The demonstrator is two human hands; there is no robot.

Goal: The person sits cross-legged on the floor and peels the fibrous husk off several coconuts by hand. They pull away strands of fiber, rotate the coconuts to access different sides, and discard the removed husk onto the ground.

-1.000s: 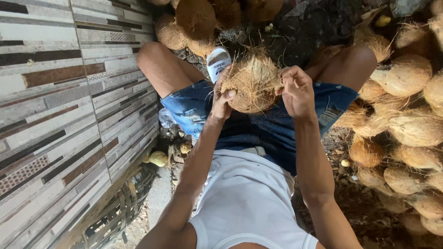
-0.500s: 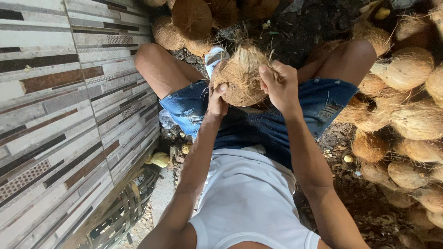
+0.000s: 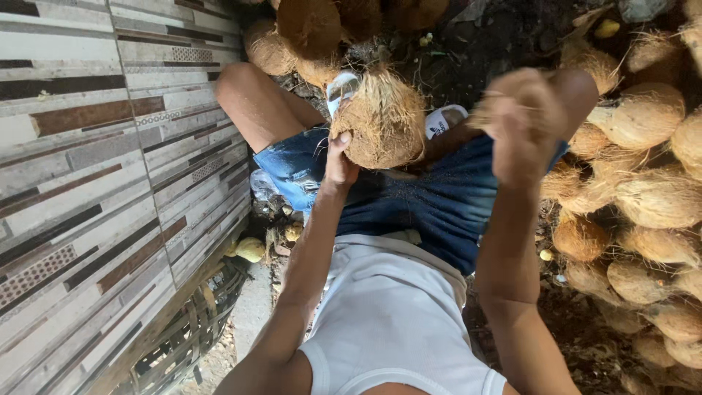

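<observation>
Striped tile wall fills the left of the view; dark littered ground runs along the top and right.

Husked coconut, tan and fibrous, sits above the person's lap, just over the denim shorts, roughly centre frame. Left hand presses against its lower left side, thumb up on the fibre; fingers curl under the shell and are mostly hidden, so the grip reads as closed around the underside.

Right hand is raised to the right of the coconut, apart from it and blurred. It appears bunched into a loose fist with a tuft of husk fibre showing at its left edge; exact finger spread cannot be told.

White sandal peeks out just right of the coconut, another white sandal at its upper left. White shirt covers the lower centre.

Pile of coconuts is stacked along the right side, and more brown coconuts lie at the top. Small yellow fruit rests at the wall's foot, near a woven basket.
</observation>
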